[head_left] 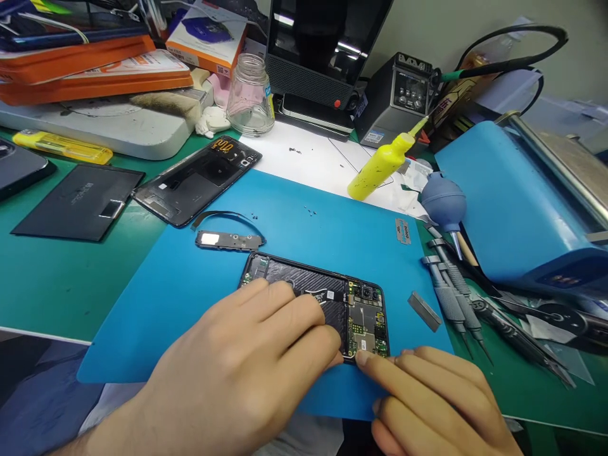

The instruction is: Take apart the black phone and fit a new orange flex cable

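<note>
Green counter [61,278] surrounds a blue mat [156,304] where an opened phone [339,310] lies just ahead, long axis left to right, the curled left hand [256,354] nearer its middle, grip hidden, the right hand [437,399] loosely bent, index fingertip at its near right corner.

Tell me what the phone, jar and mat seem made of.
Phone: dark frame, metal or plastic, hard to tell which; green board with dull, metal-looking shields. Jar: probably glass, being clear with bright highlights. Mat: likely rubber or silicone, from its smooth, low-gloss blue surface.
</note>
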Action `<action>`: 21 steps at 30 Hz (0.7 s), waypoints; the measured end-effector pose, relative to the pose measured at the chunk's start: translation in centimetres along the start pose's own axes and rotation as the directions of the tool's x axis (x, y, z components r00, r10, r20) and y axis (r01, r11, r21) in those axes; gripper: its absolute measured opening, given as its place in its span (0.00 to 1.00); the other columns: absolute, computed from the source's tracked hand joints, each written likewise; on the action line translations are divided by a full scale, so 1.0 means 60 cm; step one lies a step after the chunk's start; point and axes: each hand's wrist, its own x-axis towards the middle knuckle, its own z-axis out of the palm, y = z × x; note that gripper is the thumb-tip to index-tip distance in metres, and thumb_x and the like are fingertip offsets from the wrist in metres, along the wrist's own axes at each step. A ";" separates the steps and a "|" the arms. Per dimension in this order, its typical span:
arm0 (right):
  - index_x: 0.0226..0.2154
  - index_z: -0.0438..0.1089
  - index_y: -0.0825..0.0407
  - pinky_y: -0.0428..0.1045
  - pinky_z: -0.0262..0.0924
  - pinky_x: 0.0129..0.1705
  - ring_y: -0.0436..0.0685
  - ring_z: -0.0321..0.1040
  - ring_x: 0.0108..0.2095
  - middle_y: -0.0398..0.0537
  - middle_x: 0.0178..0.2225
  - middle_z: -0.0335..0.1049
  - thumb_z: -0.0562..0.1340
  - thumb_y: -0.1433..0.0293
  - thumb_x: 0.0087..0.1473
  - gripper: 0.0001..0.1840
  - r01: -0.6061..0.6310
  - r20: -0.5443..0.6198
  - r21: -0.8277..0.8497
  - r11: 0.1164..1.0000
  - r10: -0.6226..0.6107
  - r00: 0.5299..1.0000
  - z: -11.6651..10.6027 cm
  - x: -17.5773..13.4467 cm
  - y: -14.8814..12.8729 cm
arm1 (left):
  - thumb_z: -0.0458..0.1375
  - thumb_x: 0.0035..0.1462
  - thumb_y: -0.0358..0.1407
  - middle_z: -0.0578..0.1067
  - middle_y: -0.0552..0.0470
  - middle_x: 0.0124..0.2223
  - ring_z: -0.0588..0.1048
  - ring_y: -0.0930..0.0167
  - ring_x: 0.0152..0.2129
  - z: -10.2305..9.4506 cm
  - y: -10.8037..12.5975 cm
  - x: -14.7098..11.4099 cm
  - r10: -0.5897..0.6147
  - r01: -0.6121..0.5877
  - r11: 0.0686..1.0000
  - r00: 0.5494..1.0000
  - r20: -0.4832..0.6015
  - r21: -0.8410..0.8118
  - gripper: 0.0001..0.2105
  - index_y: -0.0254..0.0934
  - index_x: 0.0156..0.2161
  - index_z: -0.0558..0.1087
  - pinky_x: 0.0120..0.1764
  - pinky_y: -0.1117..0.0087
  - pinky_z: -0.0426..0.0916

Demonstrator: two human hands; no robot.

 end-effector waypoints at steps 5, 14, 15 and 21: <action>0.42 0.78 0.51 0.55 0.76 0.61 0.55 0.83 0.54 0.47 0.50 0.89 0.68 0.77 0.71 0.05 -0.018 -0.033 0.053 0.998 0.020 0.999 -0.002 0.000 -0.004 | 0.57 0.84 0.36 0.82 0.54 0.39 0.76 0.68 0.35 -0.003 0.000 0.002 0.008 -0.008 1.000 0.999 -0.036 -0.003 0.11 0.38 0.46 0.81 0.40 0.60 0.65; 0.40 0.77 0.48 0.54 0.77 0.56 0.54 0.84 0.46 0.42 0.42 0.89 0.64 0.71 0.76 0.10 -0.013 -0.112 0.125 0.992 0.027 0.993 -0.002 0.017 0.009 | 0.53 0.85 0.33 0.84 0.60 0.40 0.80 0.75 0.35 -0.012 0.011 -0.012 -0.151 0.138 0.984 0.981 -0.122 -0.111 0.10 0.43 0.50 0.76 0.41 0.70 0.68; 0.39 0.77 0.47 0.57 0.78 0.53 0.57 0.84 0.46 0.43 0.41 0.89 0.62 0.68 0.77 0.11 -0.101 -0.165 0.190 0.977 0.133 0.977 -0.005 0.011 0.010 | 0.52 0.85 0.33 0.84 0.61 0.40 0.81 0.76 0.35 -0.016 0.012 -0.015 -0.161 0.150 0.985 0.976 -0.149 -0.081 0.10 0.44 0.49 0.75 0.41 0.71 0.69; 0.48 0.82 0.46 0.52 0.73 0.41 0.56 0.78 0.38 0.46 0.39 0.80 0.63 0.68 0.77 0.10 -0.548 -0.444 0.259 0.795 0.602 0.663 -0.015 0.004 0.026 | 0.55 0.83 0.36 0.85 0.61 0.42 0.83 0.78 0.35 -0.052 0.011 -0.009 -0.121 0.139 0.986 0.976 -0.183 0.088 0.06 0.44 0.52 0.76 0.42 0.77 0.70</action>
